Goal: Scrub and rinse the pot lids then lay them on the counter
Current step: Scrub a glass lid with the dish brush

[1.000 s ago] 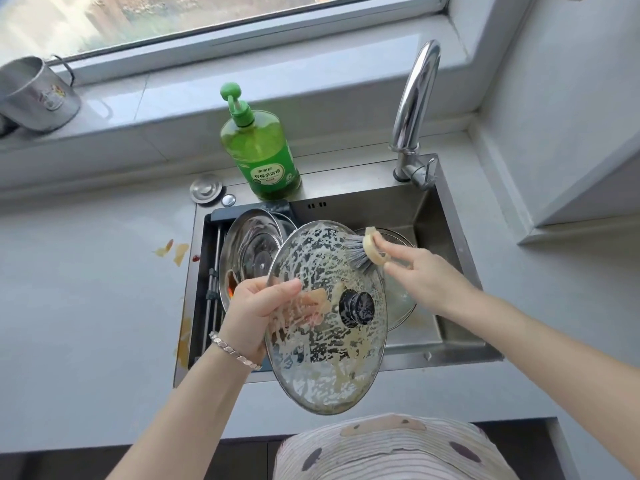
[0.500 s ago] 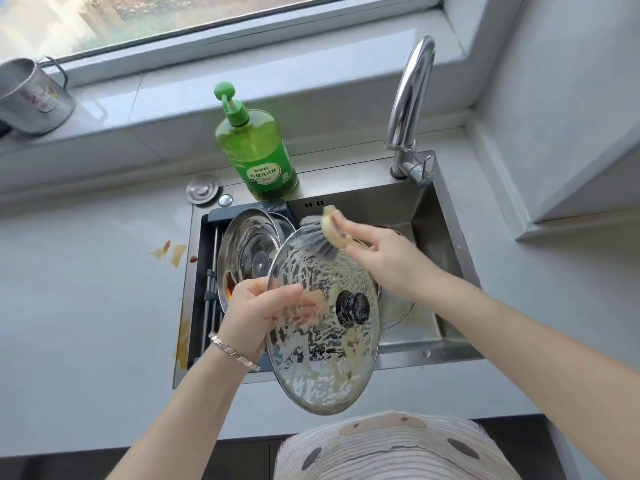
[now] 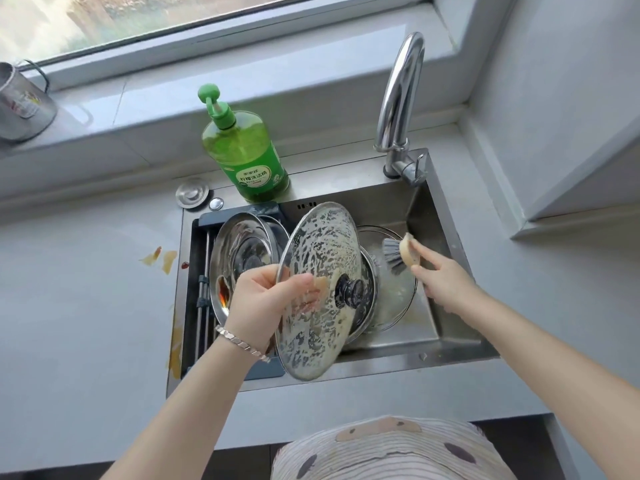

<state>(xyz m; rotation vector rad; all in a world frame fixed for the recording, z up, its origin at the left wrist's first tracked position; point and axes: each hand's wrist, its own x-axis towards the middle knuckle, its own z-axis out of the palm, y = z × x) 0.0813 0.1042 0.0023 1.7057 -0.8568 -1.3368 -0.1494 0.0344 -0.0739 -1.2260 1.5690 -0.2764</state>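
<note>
A soapy glass pot lid (image 3: 322, 251) with a black knob is held tilted on edge over the sink (image 3: 446, 216). My left hand (image 3: 263, 299) grips its left rim, fingers showing through the glass. My right hand (image 3: 440, 282) holds a dish brush (image 3: 401, 254) with grey bristles, off the lid's right side, apart from the glass. A steel lid (image 3: 242, 251) leans in the sink's left part. Another glass lid (image 3: 394, 299) lies in the basin behind the held one, partly hidden.
A green dish soap bottle (image 3: 246, 154) stands at the sink's back edge beside a drain stopper (image 3: 192, 192). The faucet (image 3: 398, 98) arches over the right back corner. Grey counter (image 3: 86, 306) with yellow and red stains lies left. A steel mug (image 3: 20, 102) sits on the windowsill.
My right hand has drawn the brush from the lid's upper edge away to the right, off the glass. The left hand has turned the lid more edge-on.
</note>
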